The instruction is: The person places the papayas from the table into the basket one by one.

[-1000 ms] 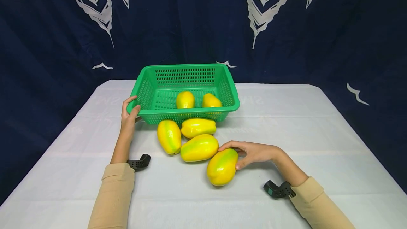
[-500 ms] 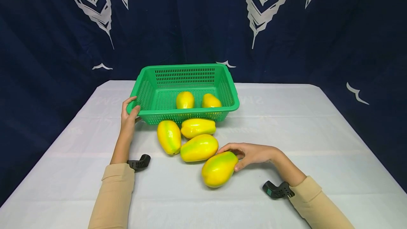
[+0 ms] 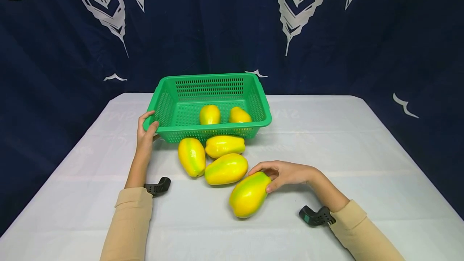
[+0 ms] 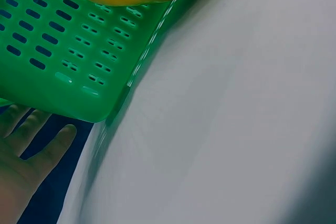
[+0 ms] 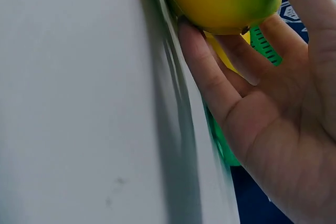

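Inside the green basket (image 3: 203,127) lie two yellow fruits (image 3: 210,114)

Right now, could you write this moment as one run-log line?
left hand: grips green perforated plastic basket; right hand: holds oval yellow-green fruit; inside basket: two yellow fruits; in front of basket: three similar fruits

The nearest fruit (image 3: 249,195) has turned slightly, its near end leftward.
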### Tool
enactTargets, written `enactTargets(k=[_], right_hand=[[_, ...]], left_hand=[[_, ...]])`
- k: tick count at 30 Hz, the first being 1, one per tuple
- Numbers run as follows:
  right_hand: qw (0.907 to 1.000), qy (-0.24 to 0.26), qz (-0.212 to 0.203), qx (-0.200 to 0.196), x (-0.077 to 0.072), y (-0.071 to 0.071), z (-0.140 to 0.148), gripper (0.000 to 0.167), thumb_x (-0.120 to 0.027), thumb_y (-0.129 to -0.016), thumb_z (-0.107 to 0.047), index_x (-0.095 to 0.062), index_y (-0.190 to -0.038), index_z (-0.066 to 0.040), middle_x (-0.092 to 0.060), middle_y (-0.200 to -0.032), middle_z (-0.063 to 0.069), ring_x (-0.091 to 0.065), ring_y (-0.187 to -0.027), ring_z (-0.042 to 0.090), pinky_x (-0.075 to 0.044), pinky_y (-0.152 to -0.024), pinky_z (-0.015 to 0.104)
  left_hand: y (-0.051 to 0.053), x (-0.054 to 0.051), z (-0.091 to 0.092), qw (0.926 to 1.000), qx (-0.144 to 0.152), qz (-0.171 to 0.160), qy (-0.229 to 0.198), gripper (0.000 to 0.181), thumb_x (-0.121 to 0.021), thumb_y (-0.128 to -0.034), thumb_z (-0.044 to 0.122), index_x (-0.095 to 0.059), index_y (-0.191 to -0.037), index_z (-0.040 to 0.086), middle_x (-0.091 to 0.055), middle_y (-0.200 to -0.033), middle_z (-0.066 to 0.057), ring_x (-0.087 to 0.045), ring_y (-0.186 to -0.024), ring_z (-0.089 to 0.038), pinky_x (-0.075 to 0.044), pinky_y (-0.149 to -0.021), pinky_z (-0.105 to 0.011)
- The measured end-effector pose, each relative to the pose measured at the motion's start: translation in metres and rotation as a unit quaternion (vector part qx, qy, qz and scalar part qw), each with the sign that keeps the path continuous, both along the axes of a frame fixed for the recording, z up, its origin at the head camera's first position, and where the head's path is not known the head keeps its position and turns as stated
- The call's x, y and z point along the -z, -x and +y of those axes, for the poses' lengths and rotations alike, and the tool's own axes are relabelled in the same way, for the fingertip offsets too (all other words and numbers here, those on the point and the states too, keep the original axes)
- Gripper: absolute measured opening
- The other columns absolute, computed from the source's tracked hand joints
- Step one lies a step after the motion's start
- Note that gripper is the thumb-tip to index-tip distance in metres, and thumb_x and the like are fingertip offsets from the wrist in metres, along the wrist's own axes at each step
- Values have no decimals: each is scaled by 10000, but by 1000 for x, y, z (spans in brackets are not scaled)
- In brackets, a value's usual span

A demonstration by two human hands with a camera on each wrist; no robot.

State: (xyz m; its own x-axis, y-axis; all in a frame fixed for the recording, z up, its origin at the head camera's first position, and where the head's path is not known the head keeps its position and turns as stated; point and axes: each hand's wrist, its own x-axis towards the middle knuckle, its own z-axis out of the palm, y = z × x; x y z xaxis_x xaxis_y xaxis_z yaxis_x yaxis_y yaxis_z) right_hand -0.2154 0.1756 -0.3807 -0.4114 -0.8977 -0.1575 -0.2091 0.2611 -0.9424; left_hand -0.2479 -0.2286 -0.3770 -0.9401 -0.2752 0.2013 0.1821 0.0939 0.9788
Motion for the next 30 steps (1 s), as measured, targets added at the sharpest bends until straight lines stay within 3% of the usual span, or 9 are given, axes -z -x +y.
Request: enactTargets(k=[4, 11, 20, 30], right_hand=[[10000, -37, -48, 59, -2, -1, 0, 485, -649, -836, -174, -472, -1283, -113, -511, -1291, 56, -503, -1128, 131, -420, -934, 249], [9996, 273, -85, -44, -4, -1, 1, 464, -633, -846, -149, -470, -1267, -40, -511, -1275, 132, -530, -1097, 133, -447, -903, 262], [9987, 511, -1, -16, -10, -2, 2, 423, -610, -856, -117, -478, -1250, -34, -555, -1211, -3, -527, -1077, 135, -446, -895, 266], [9975, 626, -93, 322, -14, -4, 3, 445, -583, -870, -114, -448, -1278, 1, -551, -1206, -22, -496, -1105, 136, -422, -931, 258]], left_hand=[[-1, 0, 0, 10000, -8, -12, 29, 426, -420, -923, 238, -344, -1342, 218, -298, -1375, -71, -398, -1093, -180, -389, -818, -315], [-1, -1, 1, 10000, -11, -3, -33, 424, -419, -921, 226, -348, -1339, 220, -314, -1352, -71, -411, -1058, -177, -403, -789, -279], [-1, 0, 1, 9999, -6, 12, -110, 433, -423, -921, 218, -341, -1346, 207, -325, -1344, -78, -412, -1066, -180, -392, -822, -320], [-1, 0, 1, 10000, -14, -13, -93, 439, -422, -920, 226, -336, -1350, 212, -326, -1350, -75, -412, -1075, -185, -388, -822, -314]])
